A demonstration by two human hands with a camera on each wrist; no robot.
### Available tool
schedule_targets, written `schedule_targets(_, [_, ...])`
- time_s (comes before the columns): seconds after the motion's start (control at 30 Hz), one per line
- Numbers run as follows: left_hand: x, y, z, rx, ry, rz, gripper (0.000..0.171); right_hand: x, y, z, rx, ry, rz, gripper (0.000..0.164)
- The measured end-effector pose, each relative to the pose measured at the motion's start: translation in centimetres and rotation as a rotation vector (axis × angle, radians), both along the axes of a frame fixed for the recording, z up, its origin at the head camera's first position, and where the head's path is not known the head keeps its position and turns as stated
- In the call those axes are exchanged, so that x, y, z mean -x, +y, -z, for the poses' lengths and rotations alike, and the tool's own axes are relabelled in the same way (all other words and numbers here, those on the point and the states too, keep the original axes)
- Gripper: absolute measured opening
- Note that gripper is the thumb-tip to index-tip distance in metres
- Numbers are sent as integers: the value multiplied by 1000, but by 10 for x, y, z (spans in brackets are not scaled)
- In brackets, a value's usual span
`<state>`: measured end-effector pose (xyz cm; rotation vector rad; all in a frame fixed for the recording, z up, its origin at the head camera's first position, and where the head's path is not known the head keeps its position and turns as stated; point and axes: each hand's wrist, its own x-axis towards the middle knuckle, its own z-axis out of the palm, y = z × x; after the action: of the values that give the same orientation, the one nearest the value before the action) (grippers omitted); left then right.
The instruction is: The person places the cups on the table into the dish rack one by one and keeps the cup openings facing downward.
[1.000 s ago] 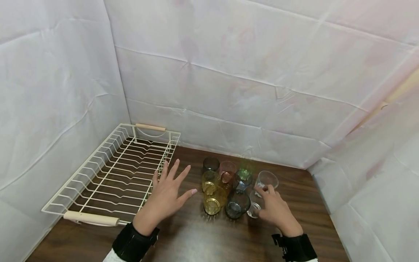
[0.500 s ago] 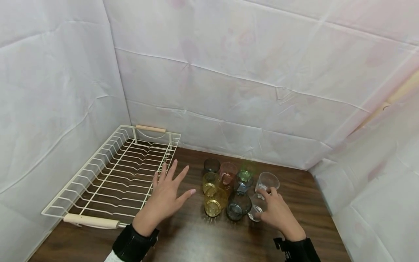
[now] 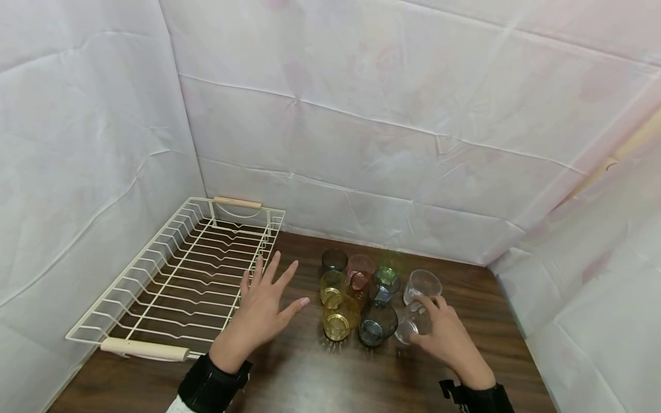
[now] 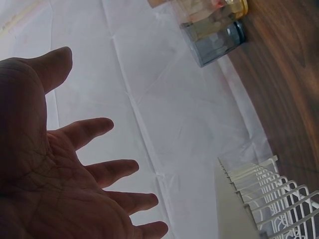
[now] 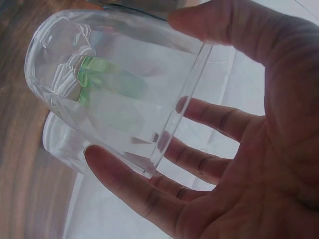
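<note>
My right hand [image 3: 448, 335] holds a clear drinking glass [image 5: 114, 94] near its rim, thumb on one side and fingers on the other. The glass is at the right front of a cluster of tumblers. Close behind it is a second clear glass [image 3: 423, 281]. Just left of it is a dark grey glass [image 3: 378, 326], then a yellow glass [image 3: 341, 321]. My left hand [image 3: 255, 315], fingers spread and holding nothing, hovers by the right side of a cream wire dish rack [image 3: 144, 347]. In the left wrist view its palm and all its fingers show.
Behind the front glasses stand another yellow glass [image 3: 333, 287], a dark glass [image 3: 334, 261], a pink glass [image 3: 361, 267], a bluish glass [image 3: 386, 287] and a green glass [image 3: 389, 264]. White cloth walls [image 3: 310, 137] enclose the brown wooden table [image 3: 310, 378] at the back and sides.
My right hand has shifted slightly right, and the clear glass it holds has moved a little away from the dark grey glass. The left hand stays nearly still.
</note>
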<state>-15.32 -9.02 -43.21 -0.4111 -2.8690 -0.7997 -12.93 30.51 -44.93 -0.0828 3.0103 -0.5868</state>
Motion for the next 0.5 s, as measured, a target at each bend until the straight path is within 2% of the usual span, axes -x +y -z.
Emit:
schedule_targets(0.27, [0,-4,2,2,-17,-6,80,-15,1,-19,9,71,39,82])
schedule_targets(0.5, [1,-6,2,10,0,-12,81,-26,5,-34,120,190,89,80])
